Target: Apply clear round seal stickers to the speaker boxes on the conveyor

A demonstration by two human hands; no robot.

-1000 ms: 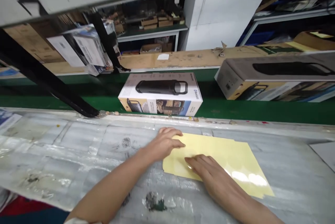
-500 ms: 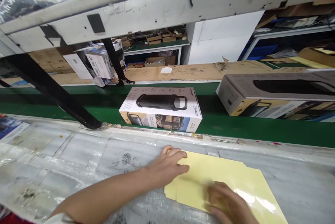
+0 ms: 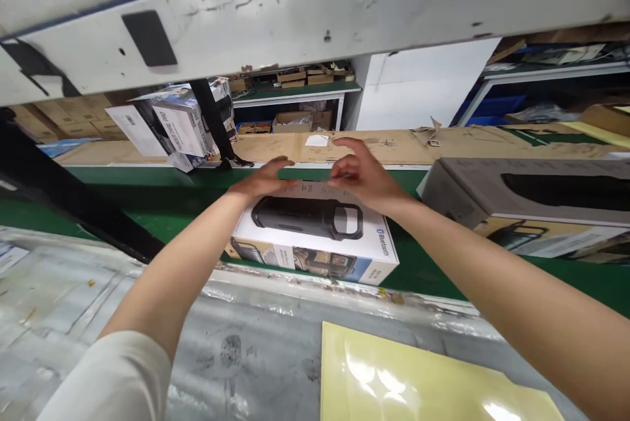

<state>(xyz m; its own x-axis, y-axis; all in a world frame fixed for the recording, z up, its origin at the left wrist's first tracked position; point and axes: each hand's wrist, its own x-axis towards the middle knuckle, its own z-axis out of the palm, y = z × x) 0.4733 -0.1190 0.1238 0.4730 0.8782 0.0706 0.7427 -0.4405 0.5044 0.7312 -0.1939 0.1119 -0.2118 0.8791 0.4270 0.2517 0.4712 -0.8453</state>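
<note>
A white speaker box (image 3: 315,247) printed with a black speaker lies flat on the green conveyor belt (image 3: 147,204). Both my hands hover over its far edge. My left hand (image 3: 263,178) has its fingers pressed together, pointing right. My right hand (image 3: 361,175) faces it in a pinch, with the index finger raised. A faint, thin, see-through strip seems to span the gap between the fingertips, but I cannot make it out. A glossy yellow backing sheet (image 3: 394,375) lies on the plastic-covered bench (image 3: 73,303) in front of me, untouched.
A grey speaker box (image 3: 531,204) lies on the belt to the right. More white boxes (image 3: 172,126) are stacked at the back left beside a black strut (image 3: 211,119). A white metal beam (image 3: 295,8) crosses overhead. Cardboard sheets (image 3: 394,142) line the belt's far side.
Both hands left the yellow sheet and reached forward over the white speaker box. The camera tilted up, and the box moved slightly right along the belt.
</note>
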